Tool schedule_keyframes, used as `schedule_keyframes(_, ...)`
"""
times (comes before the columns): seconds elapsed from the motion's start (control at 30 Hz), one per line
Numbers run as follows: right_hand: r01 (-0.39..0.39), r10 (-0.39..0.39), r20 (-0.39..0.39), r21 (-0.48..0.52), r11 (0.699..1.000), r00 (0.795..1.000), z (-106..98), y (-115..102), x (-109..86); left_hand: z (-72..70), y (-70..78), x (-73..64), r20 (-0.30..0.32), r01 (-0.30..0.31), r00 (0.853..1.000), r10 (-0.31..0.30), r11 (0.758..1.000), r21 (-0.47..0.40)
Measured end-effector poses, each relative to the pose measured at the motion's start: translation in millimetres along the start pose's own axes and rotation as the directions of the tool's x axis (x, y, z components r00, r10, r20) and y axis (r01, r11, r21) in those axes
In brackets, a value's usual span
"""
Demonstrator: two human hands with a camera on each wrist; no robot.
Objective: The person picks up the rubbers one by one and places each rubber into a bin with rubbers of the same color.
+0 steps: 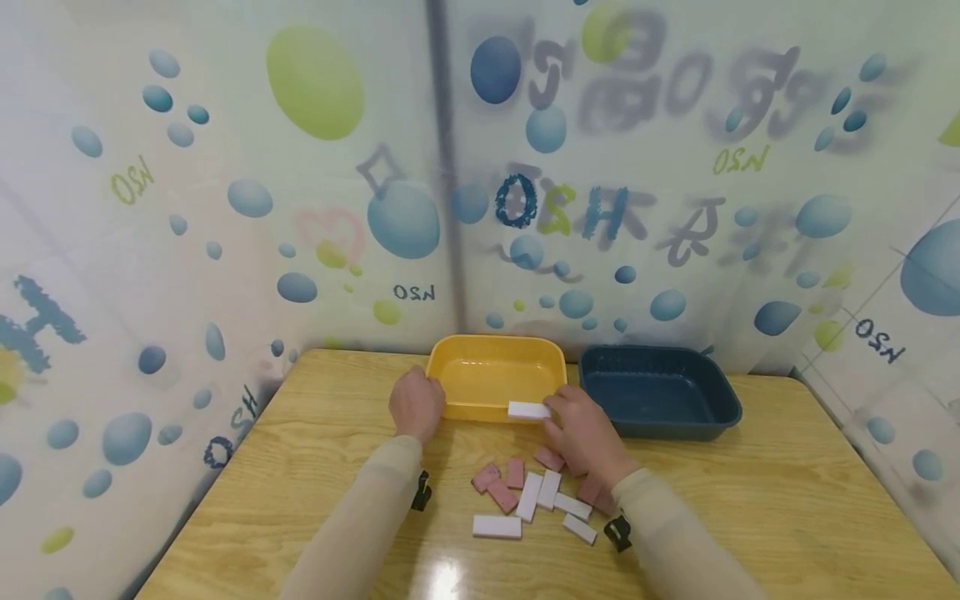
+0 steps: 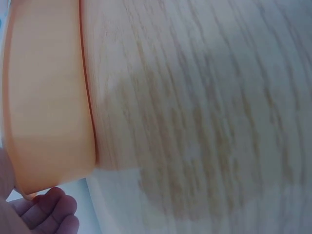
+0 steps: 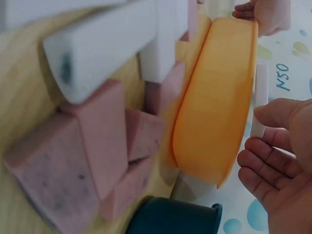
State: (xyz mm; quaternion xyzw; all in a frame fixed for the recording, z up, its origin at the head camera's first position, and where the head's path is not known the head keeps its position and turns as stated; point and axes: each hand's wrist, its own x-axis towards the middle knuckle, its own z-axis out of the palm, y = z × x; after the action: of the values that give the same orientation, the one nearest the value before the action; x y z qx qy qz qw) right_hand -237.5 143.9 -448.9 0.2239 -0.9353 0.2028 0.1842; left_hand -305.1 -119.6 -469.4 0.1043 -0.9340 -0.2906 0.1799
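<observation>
My left hand (image 1: 416, 404) grips the left end of a yellow plastic basin (image 1: 472, 412). In the left wrist view its curled fingers (image 2: 51, 212) sit at the rim. My right hand (image 1: 583, 429) pinches a white rectangular block (image 1: 528, 410) between thumb and fingers, at the basin's front right edge. From the right wrist view, the block stands by the basin's rim, its far end free. Below the right hand lie loose pink blocks (image 1: 502, 495) and white blocks (image 1: 497, 527), several of each, some partly hidden by the right wrist.
A dark blue basin (image 1: 660, 400) stands to the right of the yellow one, near the table's back edge. Wooden tabletop (image 1: 315, 433) extends to both sides. A wall covering with printed bubbles (image 1: 405, 221) rises behind the table.
</observation>
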Motion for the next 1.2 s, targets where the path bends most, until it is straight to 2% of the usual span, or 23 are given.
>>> schedule_keyframes(0.17,-0.066,0.065,0.029,0.027,0.997,0.997,-5,4,5.4,0.1,0.6,0.1,0.0,-0.005,1.0,0.005,1.0,0.016)
schedule_keyframes(0.3,-0.087,0.086,0.05,0.02,0.996,0.995,-6,7,10.3,-0.7,1.5,-0.2,0.005,0.005,1.0,-0.005,1.0,0.011)
schedule_keyframes(0.5,-0.079,0.079,0.046,-0.009,0.997,0.996,-5,9,17.7,-2.5,2.8,-0.8,0.024,0.023,0.999,-0.023,1.0,0.014)
schedule_keyframes(1.0,-0.093,0.103,0.113,-0.086,0.992,0.988,-3,10,28.9,-2.4,2.7,-1.2,0.036,0.005,0.999,-0.006,1.0,0.031)
schedule_keyframes(1.2,-0.075,0.088,0.13,-0.102,0.992,0.988,-4,9,34.4,-2.3,3.5,-0.3,0.044,-0.005,0.999,0.002,0.998,0.06)
